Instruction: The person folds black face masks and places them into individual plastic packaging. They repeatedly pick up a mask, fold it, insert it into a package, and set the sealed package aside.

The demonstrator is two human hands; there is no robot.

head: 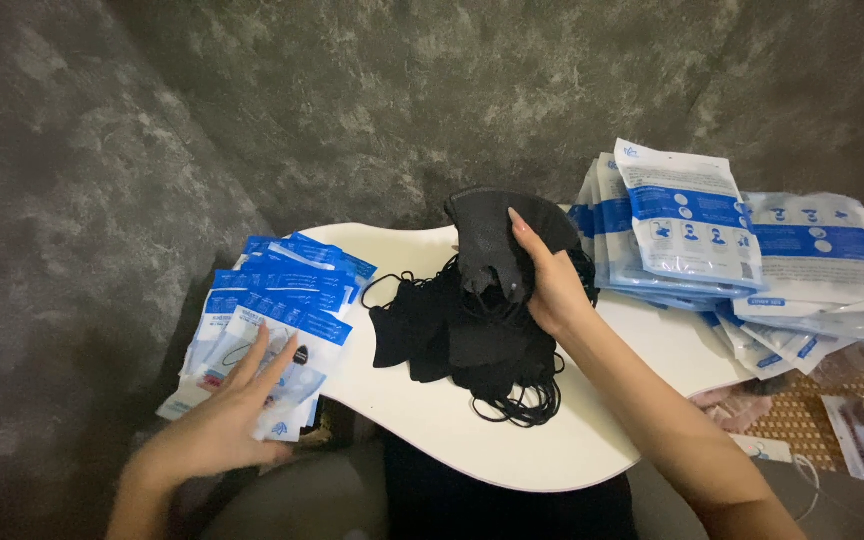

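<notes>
I count two pouch stacks, one mask heap on white desk (432, 420). Right hand (552, 285): fingers curled, pinching black mask (492, 235) lifted just above black mask heap (462, 340). Left hand (217, 425): fingers spread, fingertips (297, 352) touching top pouch of blue-white stack (272, 300). Second pouch stack (732, 250) beyond right fingers; exact pouch count I cannot tell.

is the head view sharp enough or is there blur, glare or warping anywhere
Head view: dim, soft light and no hard glare; the left hand is slightly motion-blurred over the pouches; the black masks lose detail in shadow, though the right hand holding one is fairly sharp; the wide lens bends the white table edge and stretches the corners.
</notes>
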